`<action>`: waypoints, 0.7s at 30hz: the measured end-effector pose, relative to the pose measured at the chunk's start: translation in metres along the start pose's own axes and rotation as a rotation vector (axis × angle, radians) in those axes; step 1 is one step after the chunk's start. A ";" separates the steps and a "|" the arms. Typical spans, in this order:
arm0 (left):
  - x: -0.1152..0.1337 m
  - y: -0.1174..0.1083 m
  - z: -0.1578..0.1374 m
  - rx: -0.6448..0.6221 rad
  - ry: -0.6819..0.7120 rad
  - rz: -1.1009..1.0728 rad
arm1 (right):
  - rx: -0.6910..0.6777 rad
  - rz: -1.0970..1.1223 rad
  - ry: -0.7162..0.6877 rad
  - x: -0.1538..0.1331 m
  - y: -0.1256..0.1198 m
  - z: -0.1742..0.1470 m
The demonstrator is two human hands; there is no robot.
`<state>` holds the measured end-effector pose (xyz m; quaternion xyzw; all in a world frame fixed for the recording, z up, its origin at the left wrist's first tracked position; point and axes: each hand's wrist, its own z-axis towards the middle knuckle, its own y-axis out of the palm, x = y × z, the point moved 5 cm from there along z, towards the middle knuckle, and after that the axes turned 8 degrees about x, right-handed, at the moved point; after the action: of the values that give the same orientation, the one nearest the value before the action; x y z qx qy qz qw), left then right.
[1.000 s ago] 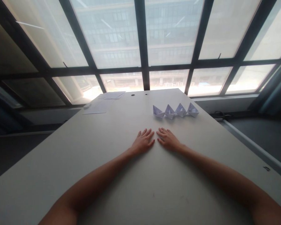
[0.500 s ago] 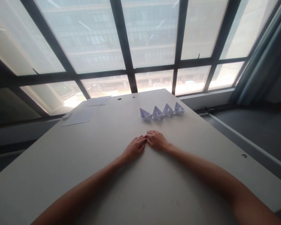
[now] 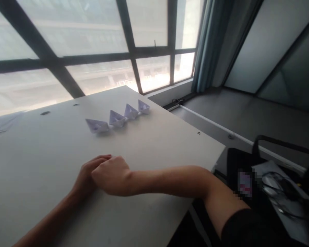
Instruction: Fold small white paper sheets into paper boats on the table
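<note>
My right hand (image 3: 112,175) lies against and partly over my left hand (image 3: 85,172), both resting on the white table. The left hand's fingers are bent and pressed together, partly hidden behind the right hand. My right hand looks closed, its fingertips out of sight; no object shows in either one. Beyond the hands, several folded white paper boats stand in a slanting row, from the nearest paper boat (image 3: 98,126) at left to the farthest paper boat (image 3: 143,107) at right. The hands do not touch them.
White paper sheets (image 3: 5,124) lie at the left edge of the white table (image 3: 154,147). To the right, below table level, are a black bag (image 3: 234,161) and some cables (image 3: 283,185). Large windows and a blue curtain (image 3: 207,48) stand behind.
My view has turned to the right, bringing the bag and cables into sight. My hands, earlier flat with fingertips touching, now overlap and are closed. The paper boats stay in their row.
</note>
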<state>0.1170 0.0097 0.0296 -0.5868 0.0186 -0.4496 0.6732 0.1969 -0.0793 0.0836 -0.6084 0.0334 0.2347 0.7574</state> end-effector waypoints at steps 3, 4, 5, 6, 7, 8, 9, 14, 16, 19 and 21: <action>0.008 -0.002 0.001 -0.068 -0.002 -0.192 | -0.093 0.015 0.067 0.010 0.017 -0.014; 0.009 -0.002 0.002 -0.059 -0.028 -0.195 | -0.133 0.008 0.123 0.014 0.024 -0.018; 0.009 -0.003 0.001 -0.052 -0.050 -0.189 | -0.126 0.024 0.118 0.013 0.030 -0.021; 0.008 -0.003 0.001 -0.053 -0.077 -0.171 | -0.116 0.058 0.079 0.010 0.036 -0.022; 0.006 -0.002 0.000 -0.059 -0.103 -0.151 | -0.113 0.105 0.020 0.005 0.041 -0.023; 0.004 -0.002 -0.001 -0.072 -0.131 -0.131 | -0.116 0.154 -0.035 0.001 0.045 -0.022; 0.002 -0.001 -0.002 -0.092 -0.158 -0.114 | -0.124 0.191 -0.070 -0.002 0.049 -0.021; -0.011 -0.001 -0.005 -0.147 -0.232 -0.107 | -0.166 0.263 -0.082 -0.001 0.058 -0.012; -0.013 -0.001 -0.006 -0.143 -0.239 -0.099 | -0.174 0.268 -0.068 0.002 0.058 -0.010; -0.011 -0.001 -0.005 -0.133 -0.235 -0.104 | -0.186 0.269 -0.059 0.004 0.060 -0.009; -0.009 -0.001 -0.003 -0.114 -0.249 -0.118 | -0.211 0.262 -0.062 0.006 0.063 -0.008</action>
<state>0.1093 0.0130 0.0252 -0.6753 -0.0742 -0.4103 0.6083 0.1794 -0.0754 0.0229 -0.6676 0.0644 0.3522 0.6528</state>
